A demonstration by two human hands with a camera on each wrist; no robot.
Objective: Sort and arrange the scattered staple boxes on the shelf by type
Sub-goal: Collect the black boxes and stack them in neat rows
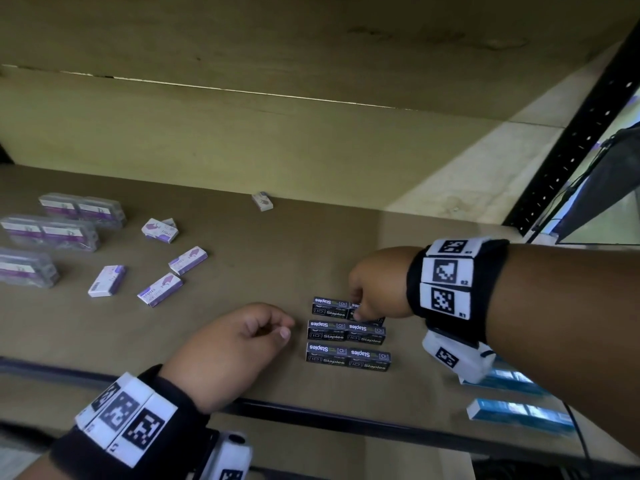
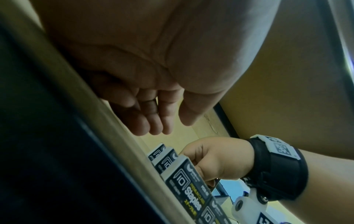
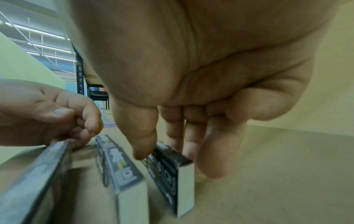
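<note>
Black staple boxes (image 1: 346, 332) lie in three rows of two on the brown shelf board (image 1: 259, 258), right of centre. My right hand (image 1: 358, 306) reaches down onto the far row. In the right wrist view its thumb and fingers pinch the right-hand black box (image 3: 168, 168) there from both sides. My left hand (image 1: 273, 329) rests on the shelf just left of the rows, fingers loosely curled and holding nothing. The left wrist view shows the black boxes (image 2: 184, 186) end-on with the right hand (image 2: 214, 160) over them. Small purple-and-white staple boxes (image 1: 161, 289) lie scattered at the left.
Clear plastic cases (image 1: 52, 233) with purple labels sit at the far left. One purple-and-white box (image 1: 262, 201) lies alone by the back wall. Blue boxes (image 1: 519, 414) lie at the front right under my right forearm. A black upright post (image 1: 571, 140) stands at the right.
</note>
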